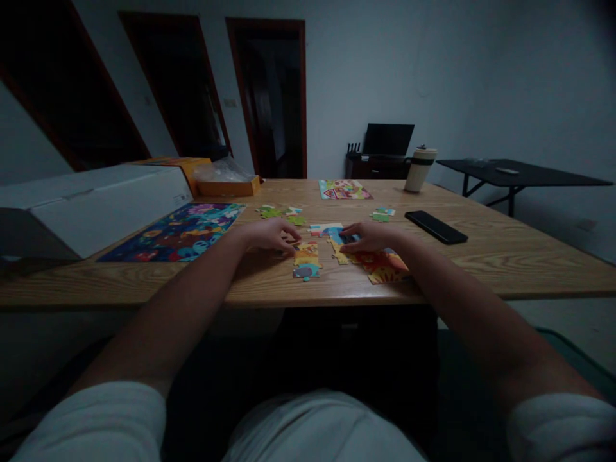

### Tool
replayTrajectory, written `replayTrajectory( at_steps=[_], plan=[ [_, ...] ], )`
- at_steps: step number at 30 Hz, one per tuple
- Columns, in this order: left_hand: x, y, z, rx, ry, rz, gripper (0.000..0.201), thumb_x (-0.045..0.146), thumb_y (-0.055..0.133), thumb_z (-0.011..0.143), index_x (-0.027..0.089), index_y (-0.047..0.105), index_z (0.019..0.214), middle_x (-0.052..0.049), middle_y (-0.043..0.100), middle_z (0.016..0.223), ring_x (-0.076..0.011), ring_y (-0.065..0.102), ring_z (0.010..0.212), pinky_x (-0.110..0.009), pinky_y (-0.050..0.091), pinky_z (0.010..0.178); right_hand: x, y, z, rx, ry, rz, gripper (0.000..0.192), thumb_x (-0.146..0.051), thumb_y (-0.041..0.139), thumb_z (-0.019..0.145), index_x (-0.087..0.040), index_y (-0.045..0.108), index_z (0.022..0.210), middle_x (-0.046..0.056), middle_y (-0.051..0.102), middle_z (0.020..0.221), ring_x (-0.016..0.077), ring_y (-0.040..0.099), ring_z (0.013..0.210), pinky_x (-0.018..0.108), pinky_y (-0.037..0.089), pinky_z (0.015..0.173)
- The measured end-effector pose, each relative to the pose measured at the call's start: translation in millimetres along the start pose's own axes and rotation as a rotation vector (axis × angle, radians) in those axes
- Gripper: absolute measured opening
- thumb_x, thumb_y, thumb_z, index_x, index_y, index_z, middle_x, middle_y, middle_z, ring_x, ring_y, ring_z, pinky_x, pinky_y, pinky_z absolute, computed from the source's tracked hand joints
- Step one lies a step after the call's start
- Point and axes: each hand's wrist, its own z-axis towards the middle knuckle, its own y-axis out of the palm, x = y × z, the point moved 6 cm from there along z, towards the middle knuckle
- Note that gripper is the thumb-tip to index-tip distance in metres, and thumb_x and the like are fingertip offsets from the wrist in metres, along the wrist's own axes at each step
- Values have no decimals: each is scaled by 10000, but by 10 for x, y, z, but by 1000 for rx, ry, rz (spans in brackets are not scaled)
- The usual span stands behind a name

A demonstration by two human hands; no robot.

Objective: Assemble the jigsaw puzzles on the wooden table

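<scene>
A small strip of joined puzzle pieces (307, 256), orange above and blue-grey below, lies near the table's front edge. My left hand (274, 235) has its bent fingers and thumb at the strip's upper left side, gripping it against the table. Across a narrow gap lies a larger joined puzzle section (380, 262) in red, yellow and blue. My right hand (368, 236) grips this section's left part with thumb and fingers, hiding some of it. Loose green puzzle pieces (272, 212) rest beyond my left hand, and a few more pieces (382, 215) beyond my right.
A dark, colourful picture sheet (180, 232) lies at left beside a white box (96, 205). Behind are an orange tray (228, 187) with clear plastic and a bright picture card (344, 189). A black phone (436, 226) and a cup (420, 169) stand at right.
</scene>
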Motion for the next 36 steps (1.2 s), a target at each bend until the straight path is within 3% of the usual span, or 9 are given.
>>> replayTrajectory(
  at_steps=[6, 10, 13, 16, 20, 23, 27, 33, 36],
  plan=[
    [-676, -292, -51, 290, -290, 22, 473, 458, 615, 825, 195, 681, 1213, -116, 683, 1205, -253, 636, 1027, -311, 467, 854, -28, -60, -22, -11, 28, -106, 808, -791, 580, 716, -266, 633, 1328, 139, 668, 1249, 336, 646, 1065, 430, 487, 894],
    [-1051, -257, -109, 253, -468, -62, 419, 420, 605, 806, 210, 698, 1156, -97, 710, 1127, -231, 659, 885, -279, 492, 714, 157, -179, 11, 9, 1, 25, 733, -689, 652, 745, -270, 614, 1345, 109, 624, 1330, 316, 625, 1127, 417, 482, 950],
    [-1156, -222, -109, 204, -457, -19, 352, 395, 588, 802, 211, 729, 1066, -94, 725, 1053, -224, 656, 838, -291, 490, 725, 580, -393, 42, 219, 38, 210, 585, -577, 614, 845, -233, 633, 1318, 111, 626, 1326, 287, 617, 1143, 400, 481, 971],
    [-1191, -192, -80, 153, -428, 14, 342, 391, 570, 810, 223, 737, 1056, -85, 732, 1031, -230, 659, 865, -306, 488, 772, 1119, -454, 17, 430, 176, 337, 460, -435, 576, 905, -149, 659, 1256, 162, 658, 1255, 261, 658, 1041, 367, 516, 894],
    [-1056, -179, 13, 165, -361, 57, 523, 466, 604, 799, 216, 659, 1256, -108, 655, 1269, -256, 629, 1067, -311, 460, 900, 1539, -238, -45, 487, 389, 323, 465, -413, 572, 904, -137, 634, 1273, 172, 704, 1115, 257, 682, 931, 363, 527, 815],
    [-864, -126, 119, 136, -310, 157, 610, 531, 607, 808, 230, 599, 1339, -106, 595, 1362, -278, 569, 1190, -327, 416, 978, 1525, -185, -72, 545, 354, 257, 421, -418, 570, 897, -173, 659, 1228, 152, 706, 1111, 261, 670, 963, 358, 512, 828],
    [-738, -74, 198, 125, -326, 204, 584, 530, 605, 821, 232, 613, 1323, -109, 632, 1312, -290, 585, 1163, -344, 429, 957, 1460, -197, -63, 559, 289, 252, 348, -401, 560, 892, -186, 684, 1136, 133, 708, 1104, 245, 667, 940, 345, 507, 813],
    [-779, -81, 187, 198, -312, 84, 585, 461, 673, 774, 223, 626, 1307, -110, 671, 1241, -260, 644, 1024, -330, 473, 869, 1513, -148, -38, 520, 292, 283, 244, -341, 574, 872, -208, 697, 1037, 101, 726, 1029, 218, 669, 873, 322, 501, 785],
    [-829, -72, 185, 189, -295, 72, 604, 476, 673, 775, 202, 621, 1311, -129, 644, 1282, -273, 618, 1095, -335, 458, 908, 1562, -157, -63, 527, 330, 298, 297, -353, 572, 870, -196, 685, 1096, 101, 727, 988, 210, 671, 814, 308, 504, 741]
  ],
)
